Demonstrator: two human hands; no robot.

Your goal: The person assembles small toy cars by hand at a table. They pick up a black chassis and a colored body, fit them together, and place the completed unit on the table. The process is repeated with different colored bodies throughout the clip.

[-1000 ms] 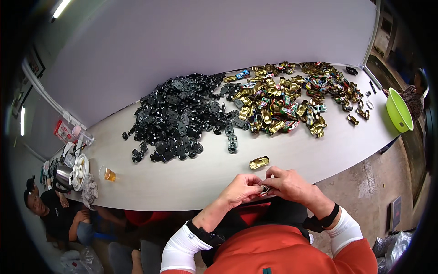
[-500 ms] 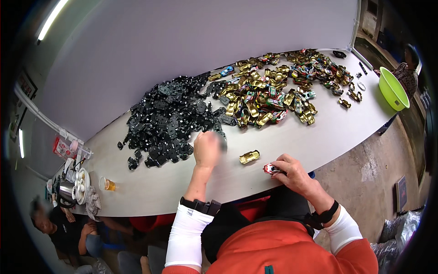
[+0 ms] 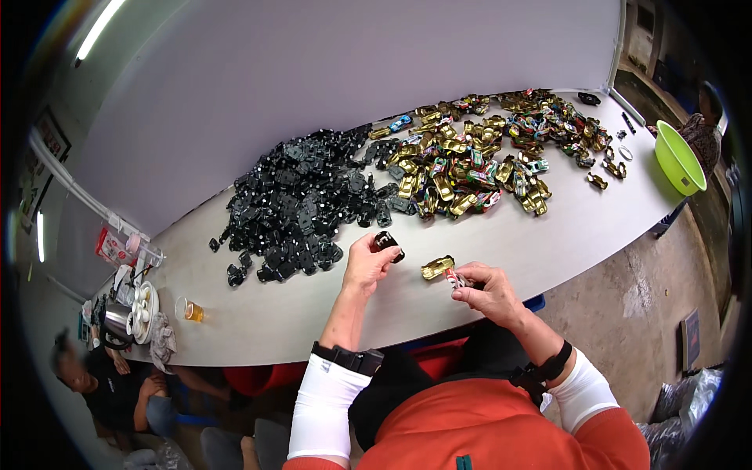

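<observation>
Two hands [image 3: 364,266] [image 3: 489,295] grasping, left a small glossy black car part [image 3: 385,240], right a red-and-white patterned toy car [image 3: 453,278]

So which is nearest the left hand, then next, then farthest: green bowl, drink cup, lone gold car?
1. Lone gold car, just right of the left hand
2. Drink cup, off to the left
3. Green bowl, far right
</observation>
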